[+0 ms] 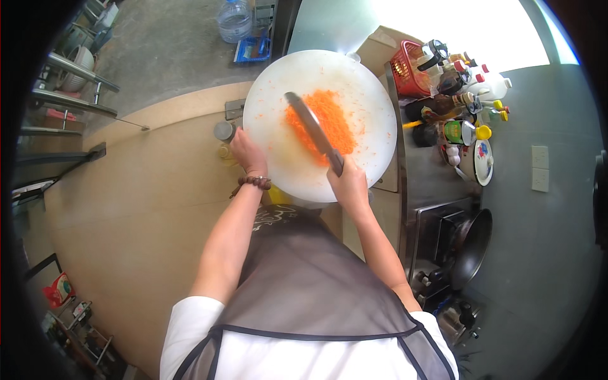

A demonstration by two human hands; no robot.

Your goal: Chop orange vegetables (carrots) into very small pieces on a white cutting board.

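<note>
A round white cutting board (pixel 266 99) lies before me, with a heap of finely chopped orange food (pixel 335 114), perhaps carrot, near its middle and small bits scattered around. My right hand (pixel 350 183) grips the dark handle of a knife (pixel 311 122), whose blade lies across the heap and points away to the upper left. At the board's left edge is my left hand (pixel 249 152), beside a grey-capped container (pixel 224 130); whether it touches the board or holds anything cannot be made out.
Right of the board, a steel counter (pixel 418 168) holds a red plastic basket (pixel 405 71), several bottles (pixel 439 107) and a lidded enamel pot (pixel 475 161). Nearer me on that side are a cooktop and a dark wok (pixel 472 249). A water jug (pixel 235 21) stands on the floor beyond.
</note>
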